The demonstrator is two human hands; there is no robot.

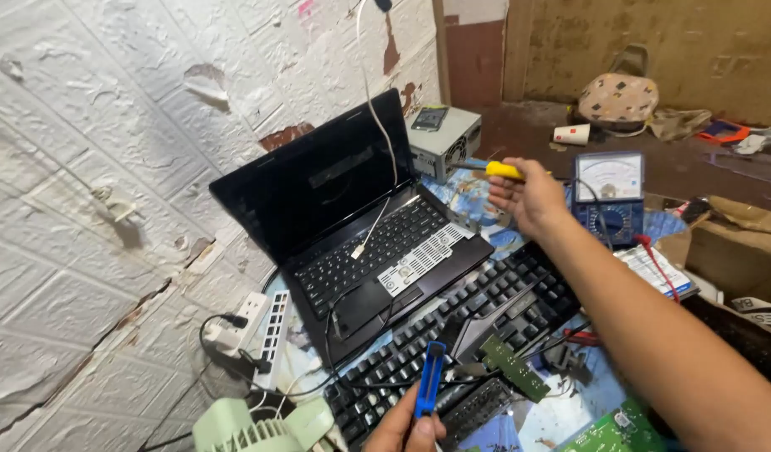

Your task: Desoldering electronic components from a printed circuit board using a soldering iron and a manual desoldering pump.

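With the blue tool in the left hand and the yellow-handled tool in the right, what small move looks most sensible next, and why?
Probably bring the right hand back toward the small green circuit board. It holds the yellow-handled tool up near the blue meter, away from the board, while the left hand holds the blue tool close to it.

A makeshift electronics repair corner in a worn room is shown. Just beyond the fingers (507, 197) of the right hand (532, 201), a blue meter (610, 197) with a dial is stood; a grey power supply box (442, 138) is set farther back. Between the two hands, an open laptop (352, 218) and black keyboards (486, 318) are laid, with bare green circuit boards (515, 368) close to the left hand (402, 431). A power strip (264, 331) is placed well to the left. Peeling white wall panels (109, 167) and a rough brown floor (528, 134) are seen around.
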